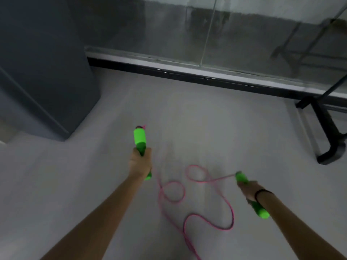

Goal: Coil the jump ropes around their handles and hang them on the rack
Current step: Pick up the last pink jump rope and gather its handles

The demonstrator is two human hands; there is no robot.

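My left hand (140, 163) grips a bright green jump rope handle (139, 138) that points up and away from me. Lower and to the right, my right hand (248, 190) grips the other green handle (260, 211), tilted, with its rope end toward the left. A dark band sits on that wrist. The pink rope (187, 220) runs between the two handles and lies in loose loops on the grey floor between my arms. The picture is blurred by motion.
A dark grey cabinet (43, 68) stands at the left. A glass wall with a black and white base rail (187, 71) crosses the back. The black metal foot of a frame (328, 132) rests on the floor at the right.
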